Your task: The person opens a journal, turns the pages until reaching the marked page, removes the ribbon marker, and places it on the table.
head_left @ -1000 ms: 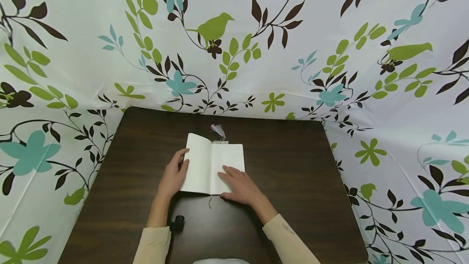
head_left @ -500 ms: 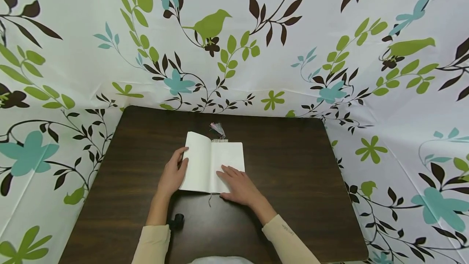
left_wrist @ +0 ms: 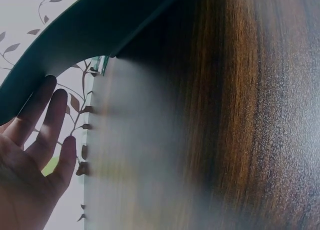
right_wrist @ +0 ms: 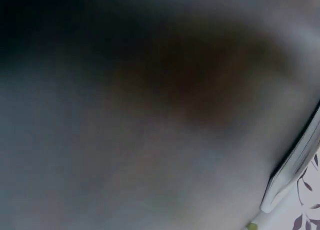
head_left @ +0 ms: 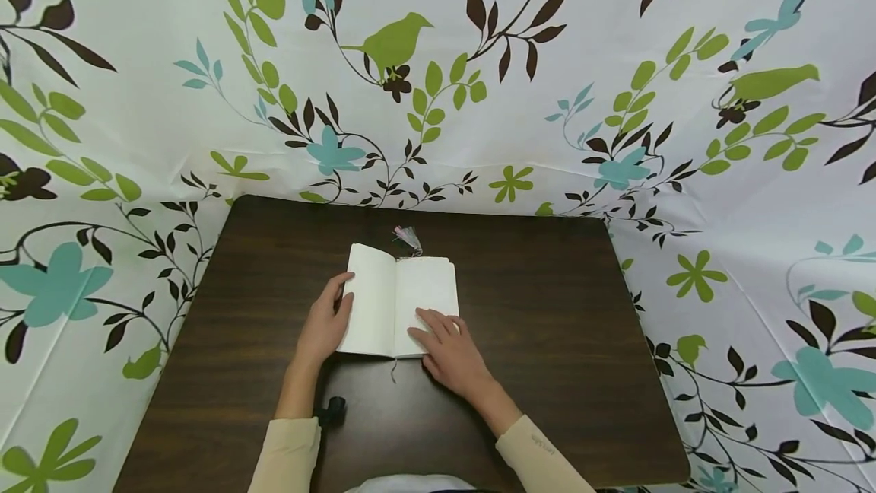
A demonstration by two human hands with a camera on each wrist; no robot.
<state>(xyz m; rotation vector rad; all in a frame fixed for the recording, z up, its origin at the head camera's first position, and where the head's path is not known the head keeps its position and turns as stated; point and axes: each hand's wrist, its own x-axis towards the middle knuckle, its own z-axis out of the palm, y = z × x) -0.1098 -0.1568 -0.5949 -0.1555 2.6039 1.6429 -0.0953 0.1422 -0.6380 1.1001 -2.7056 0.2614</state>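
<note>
An open notebook (head_left: 368, 299) with blank white pages lies mid-table. My left hand (head_left: 323, 326) holds its left edge, thumb and index fingertip at the page margin. In the left wrist view the dark underside of the cover (left_wrist: 100, 25) arches off the table, with that hand's fingers (left_wrist: 55, 120) against it. My right hand (head_left: 452, 352) lies palm down over the lower part of the right page (head_left: 426, 284), fingers spread, one at the right edge. A tassel (head_left: 408, 238) sticks out at the top, and a thin ribbon (head_left: 393, 373) hangs below the spine. The right wrist view is mostly blurred.
The dark wooden table (head_left: 547, 341) extends around the notebook. A curtain (head_left: 513, 97) with birds, leaves and flowers stands along its back and sides. A black wrist device (head_left: 333, 411) sits at the left wrist.
The right hand has turned slightly and shifted right toward the page edge. The right page's top edge sits higher, covering the patterned strip below the tassel. The left hand has stayed put.
</note>
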